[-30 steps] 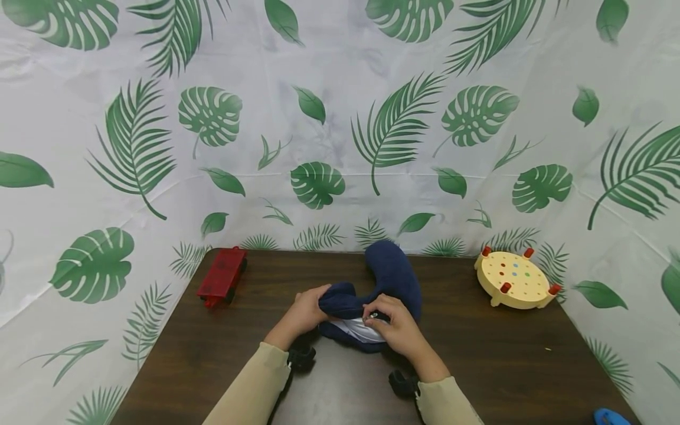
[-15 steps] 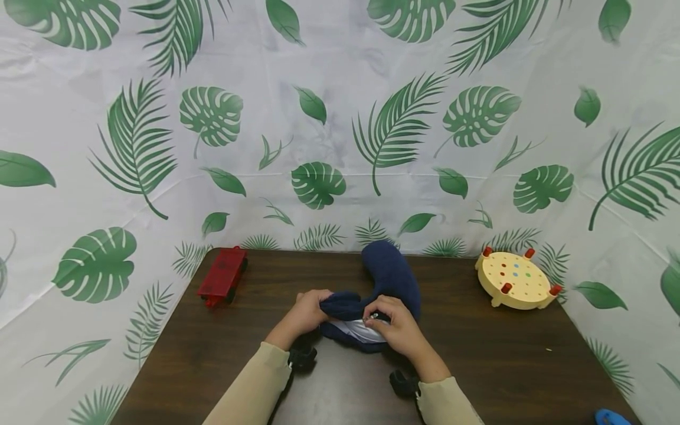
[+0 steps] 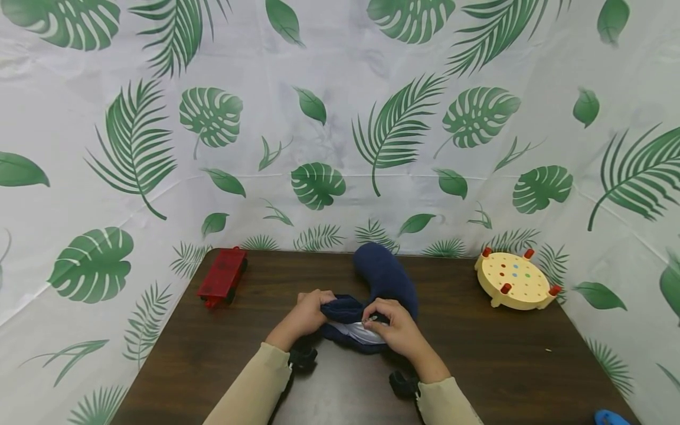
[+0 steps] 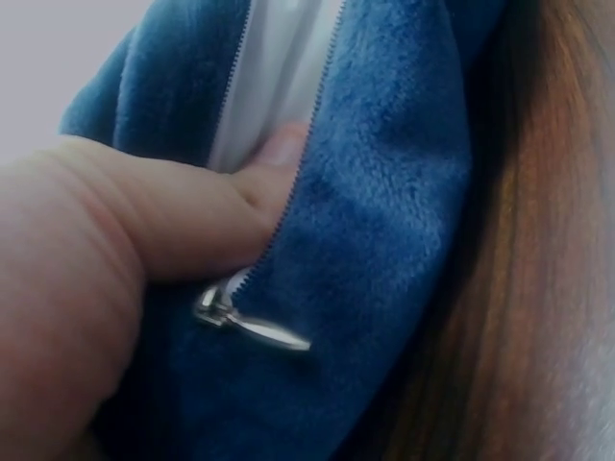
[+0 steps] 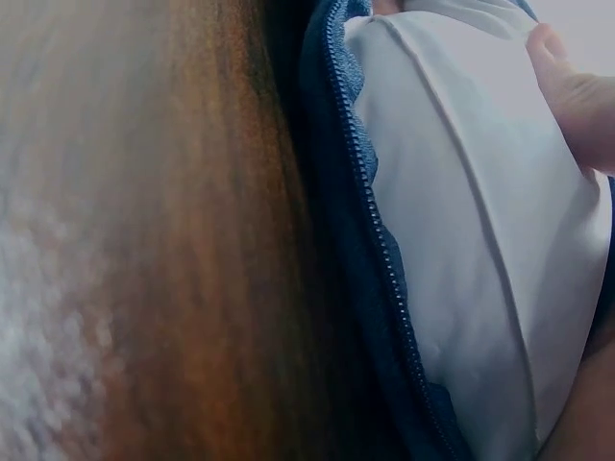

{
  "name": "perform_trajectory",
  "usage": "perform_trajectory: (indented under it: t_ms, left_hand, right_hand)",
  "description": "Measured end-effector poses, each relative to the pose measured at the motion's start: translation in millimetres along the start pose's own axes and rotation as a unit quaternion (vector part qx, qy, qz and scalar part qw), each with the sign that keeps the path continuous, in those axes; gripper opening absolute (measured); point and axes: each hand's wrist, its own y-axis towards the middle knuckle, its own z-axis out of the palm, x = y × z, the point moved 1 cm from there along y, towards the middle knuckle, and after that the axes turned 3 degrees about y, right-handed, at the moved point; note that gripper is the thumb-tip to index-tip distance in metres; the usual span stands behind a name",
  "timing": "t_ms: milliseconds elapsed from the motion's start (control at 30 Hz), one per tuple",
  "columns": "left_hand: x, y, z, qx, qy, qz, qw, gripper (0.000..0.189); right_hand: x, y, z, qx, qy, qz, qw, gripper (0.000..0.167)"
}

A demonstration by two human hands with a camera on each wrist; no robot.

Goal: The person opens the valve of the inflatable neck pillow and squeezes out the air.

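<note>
Pillow of curved navy plush (image 3: 385, 274) sits mid dark wood-grain table (image 3: 478, 366), left hand (image 3: 308, 313) gripping its side, thumb inside the opening, right hand (image 3: 395, 323) pinching at the smooth white fabric liner (image 5: 432, 192); work gently, keep liner off the blue toothed zipper (image 5: 376, 206).

In front of me a curved navy plush pillow (image 3: 390, 277) lies on the bench (image 3: 478, 366), its near part unzipped; white inner fabric (image 5: 442, 192) shows through the gap, and the silver zip pull (image 4: 274, 333) rests against the plush.
</note>
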Motion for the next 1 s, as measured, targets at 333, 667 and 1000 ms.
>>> perform_trajectory:
  t_ms: [333, 667, 1000]
  left_hand:
    - [1.6, -1.9, -2.5, 0.023, -0.007, -0.009, 0.9997, 0.008]
    - [0.2, -2.6, -6.2, 0.037, -0.007, 0.004, 0.9993, 0.002]
    - [-0.1, -3.6, -7.5, 0.051, -0.022, 0.007, 0.9984, 0.005]
  right_hand:
    - [3.3, -0.2, -1.0, 0.03, 0.04, 0.048, 0.9976, 0.024]
    - [1.3, 0.6, -1.0, 0.062, 0.084, 0.031, 0.994, 0.01]
    - [0.5, 1.3, 1.1, 0.086, 0.116, 0.02, 0.9893, 0.015]
